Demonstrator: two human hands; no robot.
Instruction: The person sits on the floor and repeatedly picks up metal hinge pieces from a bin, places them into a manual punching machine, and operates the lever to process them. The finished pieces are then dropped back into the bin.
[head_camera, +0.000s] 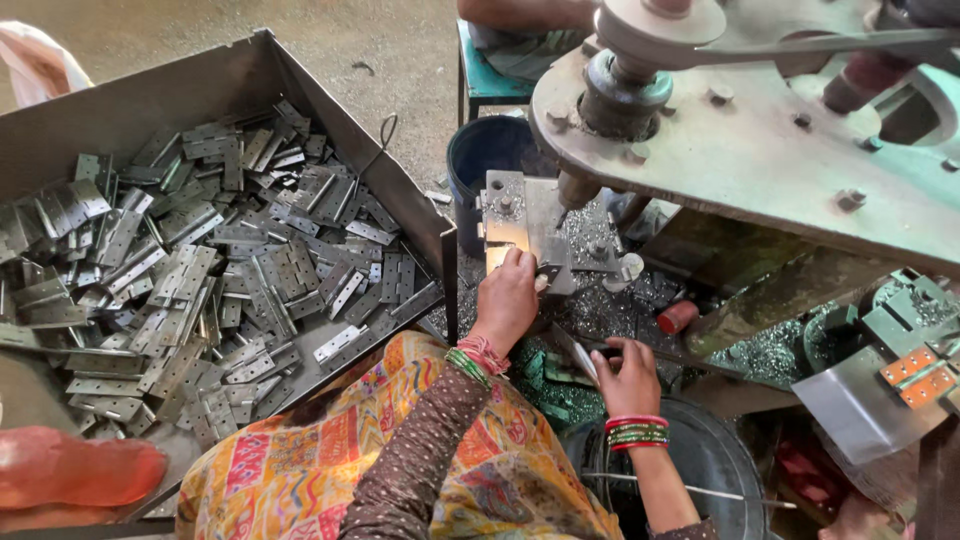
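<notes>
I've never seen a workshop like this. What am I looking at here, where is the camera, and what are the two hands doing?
There is one picture, taken by a camera worn on the person's head, looking down at their own hands and lap. No robot is involved; a person works with bare hands.

The left hand presses a small metal piece against a steel jig block under the machine's drill tip. The right hand rests lower, its fingers on a thin metal bar; whether it grips the bar I cannot tell.

Above sits the heavy grey machine head with a pulley and belt. Silvery metal shavings cover the surface around the jig.

To the left, a big metal tray holds a heap of flat metal hinges. A dark blue bucket stands behind the jig.
</notes>
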